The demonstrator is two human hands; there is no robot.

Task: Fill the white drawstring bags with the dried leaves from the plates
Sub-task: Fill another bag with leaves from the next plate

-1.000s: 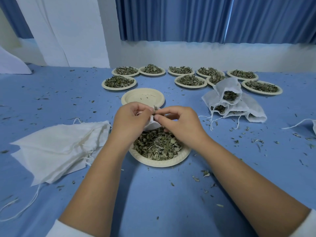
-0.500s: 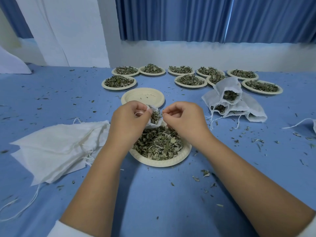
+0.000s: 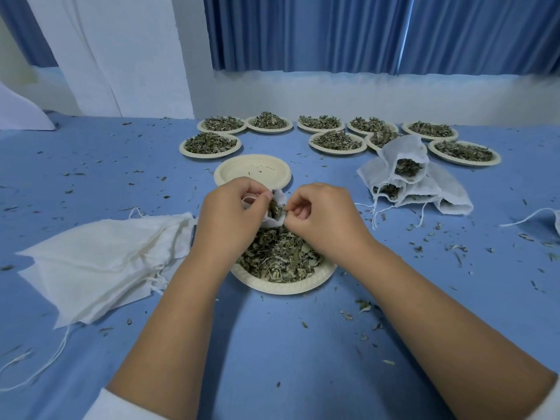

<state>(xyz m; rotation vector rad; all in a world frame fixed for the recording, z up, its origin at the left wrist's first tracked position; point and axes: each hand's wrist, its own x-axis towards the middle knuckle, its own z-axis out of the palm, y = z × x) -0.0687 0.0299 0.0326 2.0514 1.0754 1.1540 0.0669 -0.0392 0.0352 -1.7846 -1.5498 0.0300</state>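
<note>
At the left, a stack of empty bags lies flat on the blue table, its strings trailing toward the near edge. A sweeping left forearm could catch them and drag the stack.

The left hand has its fingers curled. Thumb and forefinger pinch one side of the open bag, and a loop of drawstring shows under the thumb. That bag hangs between the two hands, just above the far rim of the near plate. The plate is heaped with dried leaves, and more show in the bag's mouth.

The mouth is small and held only by its rim. If either pinch slips, the cloth would likely fold shut or tip and drop leaves. The bag sits over the plate's far edge, not its middle, so a spill may land on the table, which already carries many crumbs. Just beyond lies an empty plate.

The right hand is curled too, its fingertips pinching the opposite side of the mouth. Whether it also holds leaves cannot be told. Pulling the drawstring too early would probably close the bag underfilled.

To the right, the filled bags lie heaped with open mouths, so a nudge from the right arm could shed their contents.
</note>
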